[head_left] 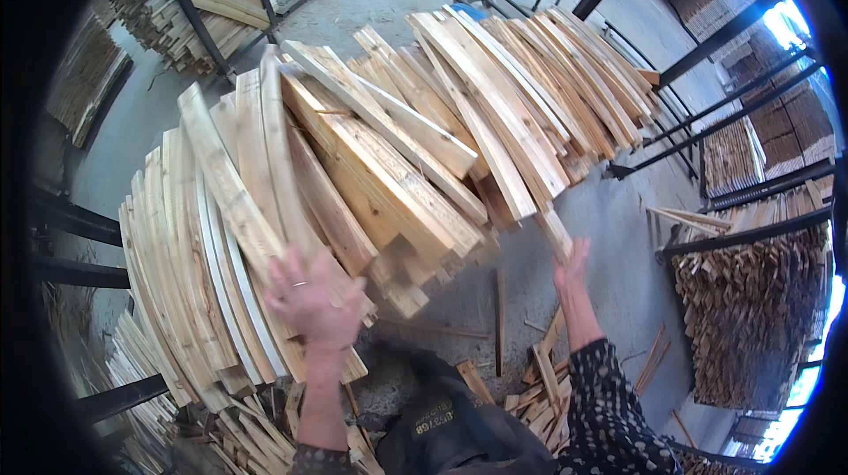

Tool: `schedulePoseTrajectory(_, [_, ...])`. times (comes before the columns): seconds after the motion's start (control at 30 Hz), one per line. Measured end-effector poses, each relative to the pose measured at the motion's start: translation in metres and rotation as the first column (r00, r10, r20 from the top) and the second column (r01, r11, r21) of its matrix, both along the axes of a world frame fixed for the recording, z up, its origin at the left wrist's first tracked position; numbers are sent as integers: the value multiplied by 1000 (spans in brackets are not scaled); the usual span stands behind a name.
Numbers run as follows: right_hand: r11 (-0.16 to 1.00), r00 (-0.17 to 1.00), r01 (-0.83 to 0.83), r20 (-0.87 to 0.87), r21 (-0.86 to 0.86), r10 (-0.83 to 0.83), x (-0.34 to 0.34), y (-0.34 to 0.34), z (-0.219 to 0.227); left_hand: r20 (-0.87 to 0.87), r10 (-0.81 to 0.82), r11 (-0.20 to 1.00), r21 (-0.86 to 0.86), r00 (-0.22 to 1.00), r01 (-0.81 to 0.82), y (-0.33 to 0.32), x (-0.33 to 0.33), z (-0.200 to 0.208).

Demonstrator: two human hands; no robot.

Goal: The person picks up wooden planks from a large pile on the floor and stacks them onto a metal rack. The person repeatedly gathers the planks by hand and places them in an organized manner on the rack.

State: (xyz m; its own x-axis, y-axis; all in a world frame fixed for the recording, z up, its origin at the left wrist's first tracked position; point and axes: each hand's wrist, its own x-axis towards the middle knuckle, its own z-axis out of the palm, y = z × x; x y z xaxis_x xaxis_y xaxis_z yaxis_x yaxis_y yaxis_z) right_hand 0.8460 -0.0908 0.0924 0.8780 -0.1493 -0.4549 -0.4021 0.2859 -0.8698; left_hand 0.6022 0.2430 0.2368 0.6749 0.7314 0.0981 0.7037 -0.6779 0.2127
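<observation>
the left hand [318, 303] has its fingers spread wide over the near end of a board [227, 188]; the right hand [572, 270] holds a slat [554, 235] by its near end, the rest ahead of its fingers.

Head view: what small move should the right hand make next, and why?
Probably the right hand should draw its plank a little toward the body: it appears to hold the near end, which juts past the neighbouring planks. The left hand is blurred over other planks, so its grip is unclear.
</observation>
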Motion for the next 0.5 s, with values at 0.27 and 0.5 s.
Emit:
schedulePoseTrajectory(0.27, [980,979,103,-159,-172,-131,17,71,27,274,-222,970,-34,936,240,6,42,0])
schedulePoseTrajectory(0.5, [70,623,-536,-338,-841,706,35,1,60,339,-168,971,-104,926,215,11,-3,10])
